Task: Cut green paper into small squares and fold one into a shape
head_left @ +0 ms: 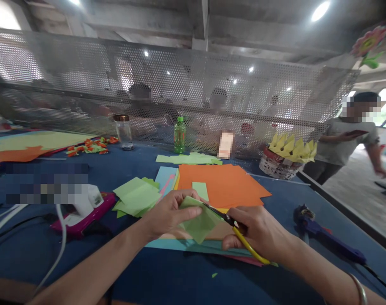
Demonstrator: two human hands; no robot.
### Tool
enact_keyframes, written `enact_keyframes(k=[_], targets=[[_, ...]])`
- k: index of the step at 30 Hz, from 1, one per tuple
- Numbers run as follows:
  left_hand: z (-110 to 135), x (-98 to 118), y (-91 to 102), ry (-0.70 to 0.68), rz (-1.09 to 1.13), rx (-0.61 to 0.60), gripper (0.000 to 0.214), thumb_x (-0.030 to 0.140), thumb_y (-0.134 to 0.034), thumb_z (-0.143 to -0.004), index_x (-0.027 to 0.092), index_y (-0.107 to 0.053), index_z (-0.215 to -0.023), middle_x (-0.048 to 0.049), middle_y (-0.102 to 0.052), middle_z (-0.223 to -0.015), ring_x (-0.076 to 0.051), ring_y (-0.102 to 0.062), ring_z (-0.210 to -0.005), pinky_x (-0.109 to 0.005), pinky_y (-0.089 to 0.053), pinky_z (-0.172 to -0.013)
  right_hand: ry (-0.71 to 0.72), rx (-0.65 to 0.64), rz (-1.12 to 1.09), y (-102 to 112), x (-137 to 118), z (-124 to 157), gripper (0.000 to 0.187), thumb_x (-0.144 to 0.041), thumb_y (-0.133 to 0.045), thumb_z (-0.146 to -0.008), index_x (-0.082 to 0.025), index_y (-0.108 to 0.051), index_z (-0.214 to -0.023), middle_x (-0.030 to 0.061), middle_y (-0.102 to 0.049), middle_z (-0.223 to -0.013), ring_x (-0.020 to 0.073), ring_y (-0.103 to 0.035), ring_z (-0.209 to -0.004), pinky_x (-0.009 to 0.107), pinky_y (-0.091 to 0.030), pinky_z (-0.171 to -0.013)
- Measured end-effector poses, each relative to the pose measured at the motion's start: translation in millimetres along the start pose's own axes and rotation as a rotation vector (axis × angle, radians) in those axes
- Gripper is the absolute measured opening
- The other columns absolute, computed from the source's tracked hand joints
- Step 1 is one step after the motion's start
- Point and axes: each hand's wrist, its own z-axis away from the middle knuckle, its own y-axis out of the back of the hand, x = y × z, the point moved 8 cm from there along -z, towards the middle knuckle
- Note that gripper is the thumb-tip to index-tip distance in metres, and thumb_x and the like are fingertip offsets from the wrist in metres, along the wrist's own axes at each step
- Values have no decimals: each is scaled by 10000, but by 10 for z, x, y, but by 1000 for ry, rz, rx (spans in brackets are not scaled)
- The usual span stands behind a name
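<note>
Pinched between the thumb and fingers of my left hand point(176, 209) is a light green paper piece point(201, 224), its lower corner hanging free. My right hand point(254, 226) is wrapped round yellow-handled scissors point(248, 245), whose dark blades reach left to the paper's upper edge. Beneath both hands lies a stack of coloured sheets, with orange paper point(224, 182) on top and blue sheets point(180, 244) along the near side. A small green paper strip point(201, 191) rests on the orange paper. Left of my left hand is a pile of green paper squares point(137, 195).
A purple glue gun point(332, 241) lies at right. Behind stand a basket with yellow paper points point(278, 163), a green bottle point(179, 136) and a glass jar point(124, 133). A pink power strip point(81, 220) with white cables sits left. A person point(348, 131) stands beyond the table's right edge.
</note>
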Motion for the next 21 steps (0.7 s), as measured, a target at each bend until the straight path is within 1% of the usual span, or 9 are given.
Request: enact_keyframes(k=[4, 9, 16, 21], targets=[[2, -20, -3, -4, -26, 10, 181, 326, -697, -818, 183, -588, -793, -17, -662, -853, -153, -598, -795, -258, -462, -728, -41, -23, -17, -8, -37, 1, 626, -805, -517, -750, -184, -484, -675, -45, -416, -585, 88, -346, -487, 229, -198, -484], [-5, -40, -29, 0, -62, 8, 217, 352, -724, -769, 170, -612, -809, -6, -623, -745, -165, -585, -766, -265, -446, -723, -40, -60, 33, -39, -76, 12, 618, -798, -558, -727, -183, -500, -729, -21, -469, -660, 99, -379, -519, 237, -204, -509], [-15, -79, -71, 29, -68, -32, 242, 357, -715, -767, 143, -630, -845, -14, -625, -800, -134, -530, -713, -238, -396, -666, -53, -85, 68, -103, -59, 26, 644, -825, -504, -734, -182, -510, -766, -7, -492, -682, 112, -395, -539, 240, -194, -522], [-16, -84, -59, 37, -108, -6, 250, 370, -723, -749, 155, -650, -853, -15, -637, -786, -157, -560, -728, -243, -411, -662, -68, -77, 77, -119, -43, 25, 663, -844, -455, -741, -184, -512, -746, -11, -487, -653, 107, -383, -518, 240, -181, -515]])
